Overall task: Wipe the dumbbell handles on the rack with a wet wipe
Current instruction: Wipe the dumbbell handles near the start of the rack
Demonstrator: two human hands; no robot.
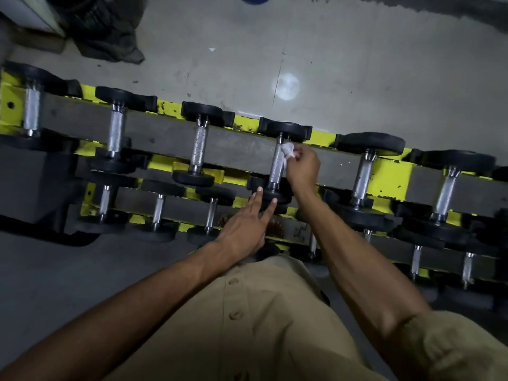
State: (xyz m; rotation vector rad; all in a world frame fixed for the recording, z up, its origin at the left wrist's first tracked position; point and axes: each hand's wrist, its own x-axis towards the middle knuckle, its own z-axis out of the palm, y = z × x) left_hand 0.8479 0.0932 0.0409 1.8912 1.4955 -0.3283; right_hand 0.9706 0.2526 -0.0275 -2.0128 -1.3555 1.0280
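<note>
Presently right hand [303, 167] pinches wet wipe [287, 149] on dumbbell handle [275, 167]; left hand [242, 229] rests straight-fingered on its plate [281, 196].

dumbbells [199, 144] on rack [390, 177], floor [357, 78] behind rack

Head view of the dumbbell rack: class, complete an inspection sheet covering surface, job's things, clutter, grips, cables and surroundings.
Surface: yellow rack, paint chipped, dumbbells lying across its tiers.
Job's things: wet wipe bunched against the far end of one top-tier dumbbell handle.
Clutter: dark cloth heaped on the floor beyond the rack.
Grips: right hand pinches the wipe; left hand, fingers straight, touches that dumbbell's near weight.
Cables: nothing seen.
Surroundings: grey floor with a light spot.
</note>
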